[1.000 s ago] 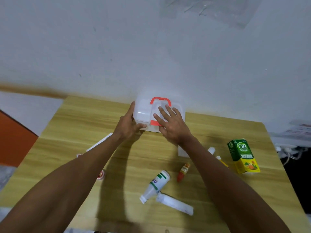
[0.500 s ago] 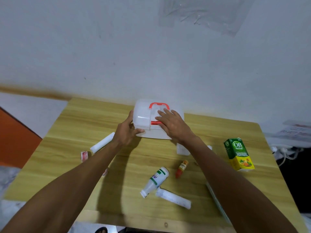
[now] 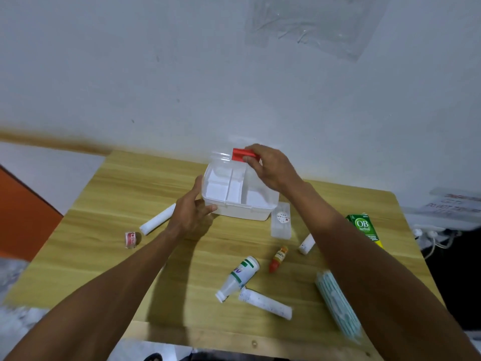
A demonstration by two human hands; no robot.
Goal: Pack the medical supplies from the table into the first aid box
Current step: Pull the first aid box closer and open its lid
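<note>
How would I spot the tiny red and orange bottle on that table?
Start at the wooden table, then find the white first aid box near its far edge. Nearer the person, off the box's right corner, the little bottle lies between a white bottle with green bands and a short white roll. Unlike those white neighbours, it is red and orange.

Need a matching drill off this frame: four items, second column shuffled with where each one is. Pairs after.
1. red handle
2. first aid box
3. green carton
4. small red bottle

A. lying between the forearms
B. gripped by the left hand
C. by the right edge of the table
D. gripped by the right hand

Pairs: 1-D, 2-B, 3-C, 4-A
</note>
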